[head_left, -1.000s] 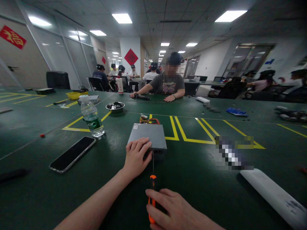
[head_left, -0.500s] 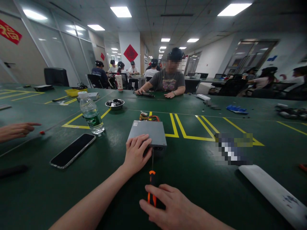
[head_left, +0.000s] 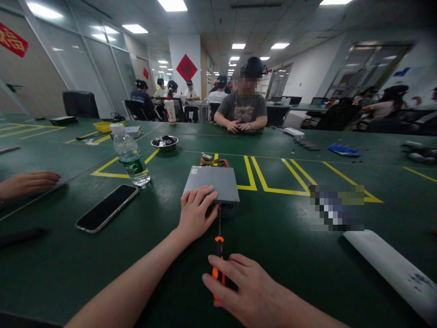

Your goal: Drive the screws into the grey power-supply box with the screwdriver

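Box: grey metal box [head_left: 223, 180], centre of the frame, flat on the green surface [head_left: 290, 259]; small label at its upper-left corner, bundle of cables [head_left: 218, 162] at its far edge.
Screwdriver: orange-and-black screwdriver [head_left: 219, 246], lower centre of the frame; long axis runs nearly straight up the frame, handle toward the person, shaft toward the box.
Tip: meets the box's near side in view; end hidden there, so seating cannot be told.
Right grip: right hand [head_left: 251, 287], lower centre, nearer the handle; fingers loosely curled across it, index and middle fairly straight. Thumb hidden, firmness cannot be told.
Left grip: left hand [head_left: 195, 212], nearer the box; fingers laid over the left part of its top, not wrapped round it, thumb low by the near edge, just beside the shaft.
Key relation: box lies directly up-frame from the right hand, with the shaft spanning the gap between them.
Left of frame: phone [head_left: 107, 208] lying aslant, bottle [head_left: 132, 159] upright just beyond it, another person's hand [head_left: 30, 183] resting at the edge.
Upper centre: metal bowl [head_left: 164, 149] holding dark pieces; co-worker [head_left: 241, 111] seated across, both hands together.
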Demonstrator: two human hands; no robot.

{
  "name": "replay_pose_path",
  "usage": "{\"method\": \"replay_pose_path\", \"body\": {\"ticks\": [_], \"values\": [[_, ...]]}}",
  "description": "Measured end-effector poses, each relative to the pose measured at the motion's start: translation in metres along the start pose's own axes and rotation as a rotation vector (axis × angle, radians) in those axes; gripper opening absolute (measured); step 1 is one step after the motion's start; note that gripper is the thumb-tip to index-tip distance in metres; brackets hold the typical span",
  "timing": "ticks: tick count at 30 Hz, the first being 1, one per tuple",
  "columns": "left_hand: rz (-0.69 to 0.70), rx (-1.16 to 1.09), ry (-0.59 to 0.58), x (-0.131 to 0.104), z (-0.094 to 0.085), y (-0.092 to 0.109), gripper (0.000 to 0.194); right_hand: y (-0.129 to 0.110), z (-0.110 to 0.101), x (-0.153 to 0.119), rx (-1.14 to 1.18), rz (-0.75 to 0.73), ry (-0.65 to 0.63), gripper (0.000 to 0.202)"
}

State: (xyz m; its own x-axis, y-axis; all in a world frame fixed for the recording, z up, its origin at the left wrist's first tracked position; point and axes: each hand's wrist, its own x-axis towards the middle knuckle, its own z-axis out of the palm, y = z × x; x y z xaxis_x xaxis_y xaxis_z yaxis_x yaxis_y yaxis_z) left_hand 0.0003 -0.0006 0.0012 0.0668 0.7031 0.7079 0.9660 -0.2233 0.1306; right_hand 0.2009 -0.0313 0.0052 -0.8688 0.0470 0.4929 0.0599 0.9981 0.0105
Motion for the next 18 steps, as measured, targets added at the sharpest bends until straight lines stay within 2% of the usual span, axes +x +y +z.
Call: {"method": "replay_pose_path", "body": {"ticks": [6, 12, 18], "values": [[-0.006, -0.007, -0.006, -0.0005, 0.0005, -0.0002, 0.026, 0.0016, 0.0053, -0.0006, 0.004, -0.029, 0.148, 0.014], [-0.013, -0.015, -0.008, -0.0003, 0.0000, 0.0007, 0.024, 0.0013, 0.0022, 0.0025, 0.013, 0.006, 0.033, 0.024], [-0.008, -0.008, 0.001, -0.0004, -0.0002, 0.0005, 0.025, 0.0015, 0.0045, -0.0001, -0.031, -0.042, 0.105, 0.012]]}}
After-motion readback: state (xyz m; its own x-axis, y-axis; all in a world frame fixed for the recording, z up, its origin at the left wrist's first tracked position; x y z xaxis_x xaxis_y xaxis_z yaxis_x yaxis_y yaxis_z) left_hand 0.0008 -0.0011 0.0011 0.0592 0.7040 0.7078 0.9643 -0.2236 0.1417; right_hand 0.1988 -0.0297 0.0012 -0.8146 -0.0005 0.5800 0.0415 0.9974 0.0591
